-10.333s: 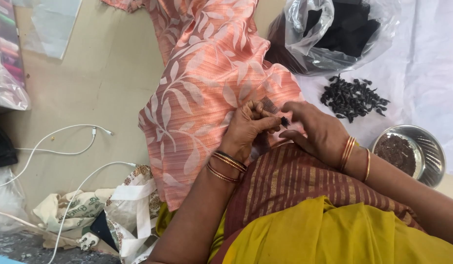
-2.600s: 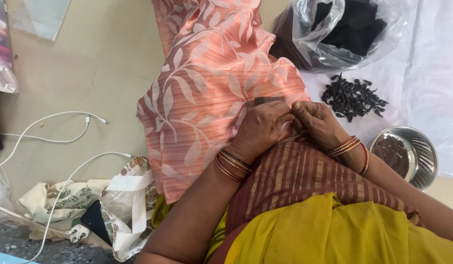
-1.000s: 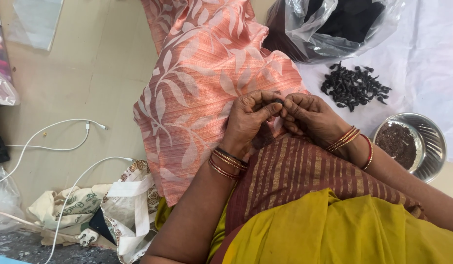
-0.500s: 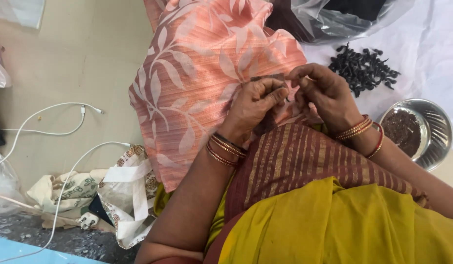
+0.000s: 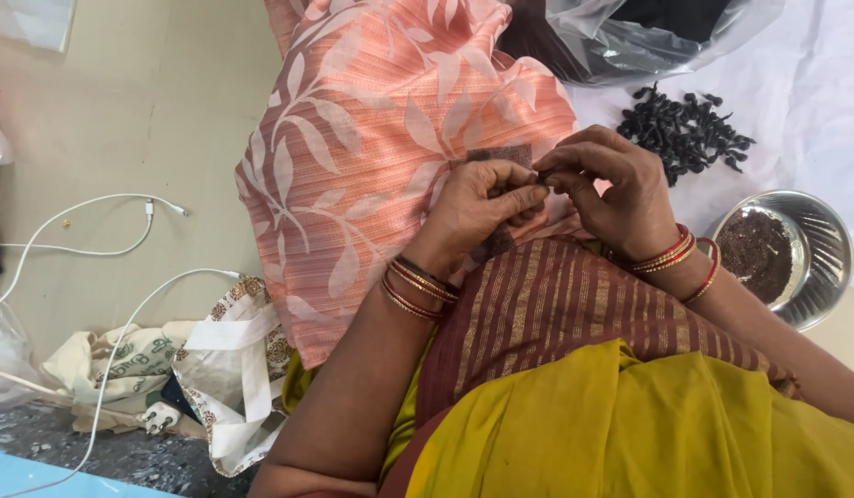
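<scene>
Dark, a small pod-like piece (image 5: 540,175) sits pinched between the fingertips of both hands, which meet above the lap: the left hand (image 5: 477,205) curls its fingers together with thumb pressed to forefinger, and the right hand (image 5: 609,189) closes thumb and forefinger on the same piece from the opposite side. Compared with half a second ago the hands have scarcely moved relative to each other; the view has merely drifted, so the steel bowl (image 5: 814,235) of dark crumbs now lies further beyond the right wrist. Judged from this, the piece is still being worked open, not yet released. A heap of dark pods (image 5: 687,131) lies on the white sheet (image 5: 814,101) past the right fingers; peach leaf-print cloth (image 5: 371,157) lies beneath the left fingers
</scene>
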